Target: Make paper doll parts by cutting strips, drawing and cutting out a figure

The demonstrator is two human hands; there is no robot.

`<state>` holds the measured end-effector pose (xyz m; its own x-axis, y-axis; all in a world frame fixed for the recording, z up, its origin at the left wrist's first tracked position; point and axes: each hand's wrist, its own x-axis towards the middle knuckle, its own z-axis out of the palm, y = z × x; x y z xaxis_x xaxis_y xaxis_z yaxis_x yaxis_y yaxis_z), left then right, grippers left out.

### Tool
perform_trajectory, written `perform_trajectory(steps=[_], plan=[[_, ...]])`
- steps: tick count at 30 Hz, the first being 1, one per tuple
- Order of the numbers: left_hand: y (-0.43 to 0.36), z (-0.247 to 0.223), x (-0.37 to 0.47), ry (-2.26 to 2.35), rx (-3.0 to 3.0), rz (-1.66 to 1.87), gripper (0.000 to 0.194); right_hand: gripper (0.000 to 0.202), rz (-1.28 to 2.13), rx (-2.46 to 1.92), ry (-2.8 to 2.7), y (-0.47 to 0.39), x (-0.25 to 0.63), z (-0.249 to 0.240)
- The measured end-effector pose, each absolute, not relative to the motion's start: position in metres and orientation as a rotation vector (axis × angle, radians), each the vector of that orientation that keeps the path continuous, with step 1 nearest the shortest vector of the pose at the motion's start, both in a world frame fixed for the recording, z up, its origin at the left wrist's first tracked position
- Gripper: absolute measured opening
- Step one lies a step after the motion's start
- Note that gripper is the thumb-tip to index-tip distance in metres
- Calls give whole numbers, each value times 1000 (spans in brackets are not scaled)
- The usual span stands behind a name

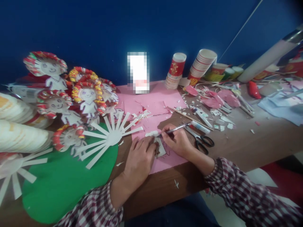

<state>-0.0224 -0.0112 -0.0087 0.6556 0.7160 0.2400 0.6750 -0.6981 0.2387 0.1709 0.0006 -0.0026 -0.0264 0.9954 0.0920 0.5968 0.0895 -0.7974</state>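
sleeves [94, 206], table [234, 140], blue wall [94, 28]; left grip [140, 156] flat on paper [162, 152], right grip [178, 141] pinching pen [179, 127]

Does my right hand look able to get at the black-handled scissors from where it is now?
Probably yes: the scissors lie just beside the right hand, and their handles look uncovered. The fingers hold a pen, though, so it would likely need putting down first.

Loose sleeves [246, 190] in dark maroon-and-white check, wrinkled, with gathered cuffs [216, 172].
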Motion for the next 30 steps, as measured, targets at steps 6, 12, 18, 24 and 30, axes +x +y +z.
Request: perform_trajectory(steps=[6,12,18,24,30], plan=[[-11,-7,-22,1174,2735,472,26,15,709,-1659,-1713,0,171,-2],[-11,-3,-21,1184,2726,429,25,17,683,-1672,-1721,-1,169,-3],[-10,-9,-22,1156,2767,398,29,15,702,-1629,-1720,0,170,-1],[-10,-7,-20,1179,2805,360,29,14,659,-1662,-1742,1,171,-4],[-12,-6,-19,1194,2829,333,31,14,672,-1646,-1728,1,171,-4]])
